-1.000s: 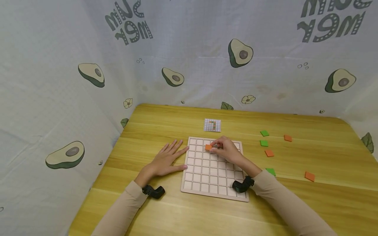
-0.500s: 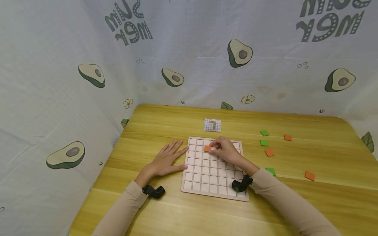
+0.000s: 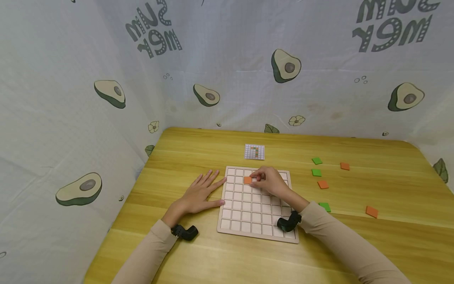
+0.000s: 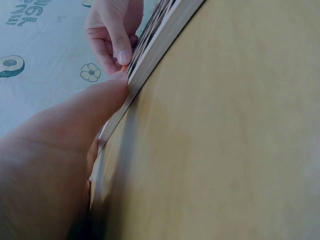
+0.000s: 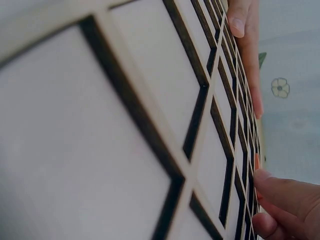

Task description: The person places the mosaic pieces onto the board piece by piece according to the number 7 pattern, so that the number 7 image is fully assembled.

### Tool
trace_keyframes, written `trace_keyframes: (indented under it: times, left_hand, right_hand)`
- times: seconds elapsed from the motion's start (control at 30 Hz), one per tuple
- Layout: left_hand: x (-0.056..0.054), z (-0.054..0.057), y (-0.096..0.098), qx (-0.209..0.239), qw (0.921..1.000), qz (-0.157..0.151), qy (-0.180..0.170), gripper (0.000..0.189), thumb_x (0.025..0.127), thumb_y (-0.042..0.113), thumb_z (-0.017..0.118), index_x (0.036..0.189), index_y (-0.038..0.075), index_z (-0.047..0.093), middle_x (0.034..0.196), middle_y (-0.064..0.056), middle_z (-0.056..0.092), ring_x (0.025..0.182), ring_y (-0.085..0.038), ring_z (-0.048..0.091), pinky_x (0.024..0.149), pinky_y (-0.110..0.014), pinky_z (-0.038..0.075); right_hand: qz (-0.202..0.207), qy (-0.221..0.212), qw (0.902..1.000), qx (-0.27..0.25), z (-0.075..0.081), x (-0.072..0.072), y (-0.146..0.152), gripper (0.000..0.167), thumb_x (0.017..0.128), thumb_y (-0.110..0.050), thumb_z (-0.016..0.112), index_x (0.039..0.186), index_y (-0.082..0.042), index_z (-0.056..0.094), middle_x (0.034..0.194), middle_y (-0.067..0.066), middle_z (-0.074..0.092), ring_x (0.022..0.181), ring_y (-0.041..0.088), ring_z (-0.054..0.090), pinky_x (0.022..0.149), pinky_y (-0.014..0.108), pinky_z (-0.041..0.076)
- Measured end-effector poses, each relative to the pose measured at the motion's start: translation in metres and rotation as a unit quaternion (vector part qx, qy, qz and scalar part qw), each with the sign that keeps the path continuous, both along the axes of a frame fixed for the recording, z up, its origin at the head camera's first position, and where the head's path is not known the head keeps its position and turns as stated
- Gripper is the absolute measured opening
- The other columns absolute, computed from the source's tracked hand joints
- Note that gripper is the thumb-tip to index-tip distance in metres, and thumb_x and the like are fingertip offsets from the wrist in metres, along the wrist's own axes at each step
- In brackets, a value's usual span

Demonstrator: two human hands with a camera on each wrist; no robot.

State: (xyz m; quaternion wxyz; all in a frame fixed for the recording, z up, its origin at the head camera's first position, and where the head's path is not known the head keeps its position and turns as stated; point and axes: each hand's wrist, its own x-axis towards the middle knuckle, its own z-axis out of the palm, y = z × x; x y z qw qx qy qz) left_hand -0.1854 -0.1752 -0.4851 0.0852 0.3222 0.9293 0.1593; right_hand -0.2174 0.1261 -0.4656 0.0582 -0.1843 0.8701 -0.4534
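A wooden grid board [image 3: 246,215] with square recesses lies flat on the table. My right hand [image 3: 271,182] is over its far part, thumb and index finger pinching the right side of a flat orange square tile [image 3: 247,180], which lies level at a cell in the second row from the far edge. In the right wrist view the thumb [image 5: 285,192] is right at the tile's orange edge [image 5: 257,161]. My left hand [image 3: 198,194] rests spread flat on the table, its thumb and little finger touching the board's left edge. In the left wrist view its thumb [image 4: 80,115] meets that edge.
Beyond the board lies a small printed card [image 3: 254,152] with a coloured grid pattern. To the right are scattered loose green tiles [image 3: 317,172] and orange tiles [image 3: 371,212]. A white curtain [image 3: 234,71] with avocado prints hangs behind and left of the wooden table [image 3: 198,142].
The right hand has shifted slightly left with the orange tile, which has gone from tilted to flat on the board. The left hand stays put. The head view has tilted slightly.
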Motion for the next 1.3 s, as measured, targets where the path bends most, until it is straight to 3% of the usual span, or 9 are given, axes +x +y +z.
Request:
trace_keyframes:
  times: [0.67, 0.97, 1.3]
  left_hand:
    - [0.001, 0.0, 0.001, -0.001, 1.0, 0.0, 0.002, 0.079, 0.098, 0.066, 0.043, 0.162, 0.028, 0.015, 0.167, -0.008, 0.001, 0.152, -0.027, -0.004, 0.12, -0.049, -0.002]
    - [0.0, -0.001, 0.001, -0.009, 1.0, 0.002, -0.001, 0.079, 0.097, 0.068, 0.04, 0.162, 0.029, 0.014, 0.167, -0.007, -0.001, 0.152, -0.027, -0.005, 0.12, -0.048, -0.003]
    - [0.001, 0.001, 0.002, -0.009, 0.9999, 0.003, -0.009, 0.078, 0.098, 0.066, 0.042, 0.161, 0.03, 0.013, 0.167, -0.006, -0.001, 0.152, -0.026, -0.006, 0.12, -0.048, -0.004]
  right_hand:
    - [-0.015, -0.026, 0.9993, -0.022, 0.01, 0.002, 0.009, 0.026, 0.084, -0.008, 0.081, 0.108, 0.002, 0.075, 0.082, 0.003, 0.061, 0.063, 0.018, 0.042, 0.054, 0.024, 0.033]
    - [-0.004, 0.003, 0.9994, -0.033, 0.026, 0.007, 0.036, 0.03, 0.086, -0.013, 0.08, 0.111, 0.002, 0.074, 0.084, 0.005, 0.064, 0.073, 0.021, 0.046, 0.061, 0.027, 0.036]
    - [-0.008, 0.021, 0.9993, -0.028, 0.042, 0.025, 0.077, 0.028, 0.089, -0.015, 0.077, 0.112, 0.0, 0.074, 0.086, 0.005, 0.061, 0.075, 0.02, 0.045, 0.061, 0.028, 0.034]
